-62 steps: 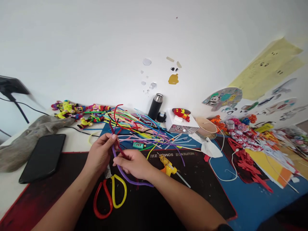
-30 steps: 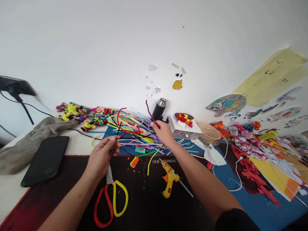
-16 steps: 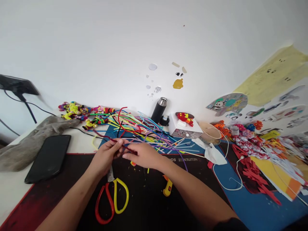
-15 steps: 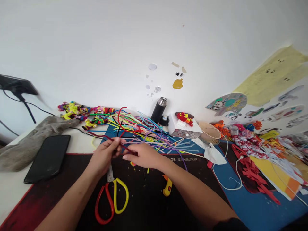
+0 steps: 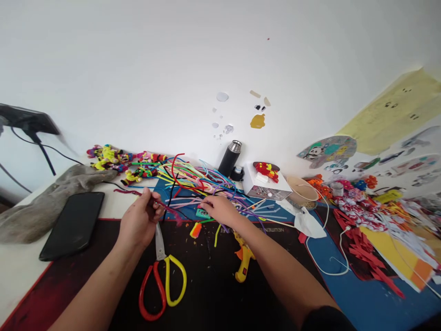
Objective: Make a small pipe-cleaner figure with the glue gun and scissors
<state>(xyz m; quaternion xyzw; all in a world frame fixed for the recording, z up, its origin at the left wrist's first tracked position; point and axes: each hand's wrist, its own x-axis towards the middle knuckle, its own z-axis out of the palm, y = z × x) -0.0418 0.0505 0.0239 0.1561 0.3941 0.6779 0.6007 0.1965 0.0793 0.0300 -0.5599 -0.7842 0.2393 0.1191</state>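
A dark red pipe cleaner (image 5: pixel 171 211) is pinched in my left hand (image 5: pixel 140 217), its ends sticking out on both sides of the fingers. My right hand (image 5: pixel 220 209) reaches to the near edge of the pile of coloured pipe cleaners (image 5: pixel 193 177). Its fingertips are at the pile, beside a small teal object (image 5: pixel 202 213); whether they grip anything is hidden. Just below my left hand lie scissors (image 5: pixel 161 255) with one red and one yellow handle. An orange and yellow piece (image 5: pixel 195 230) rests on the black mat between my hands. A yellow tool (image 5: pixel 244 266) lies beside my right forearm.
A black phone (image 5: pixel 72 225) and a grey cloth-like item (image 5: pixel 48 207) are at the left. Pipe-cleaner figures (image 5: pixel 110 158) line the wall. Behind the pile stand a black flask (image 5: pixel 230 158) and a white box (image 5: pixel 267 186). Red strips (image 5: pixel 368 248) lie at the right.
My right hand has let go of the dark red pipe cleaner and moved right to the pile. My left hand has shifted slightly left, still holding it. The view has shifted a little.
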